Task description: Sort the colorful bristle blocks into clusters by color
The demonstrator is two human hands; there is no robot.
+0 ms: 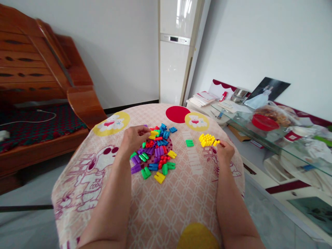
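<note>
My left hand (135,138) reaches to the far left side of a loose pile of plastic building blocks (149,151) in purple, blue, green, red and yellow. Its fingers are pinched at a yellow block (153,134) on the pile. Over on the right, my right hand (225,150) pinches a small yellow block (216,142) by one end. That piece is right beside a cluster of joined yellow blocks (206,140); whether the two touch, I cannot tell. A single green block (189,143) lies between the pile and the cluster.
A patterned cloth covers the round table (166,214). On the left stands a wooden bench (80,100). A white cabinet-like appliance (173,69) is behind the table. To the right, a glass-topped stand (241,119) holds papers, a red bowl (265,122) and a photo (267,91).
</note>
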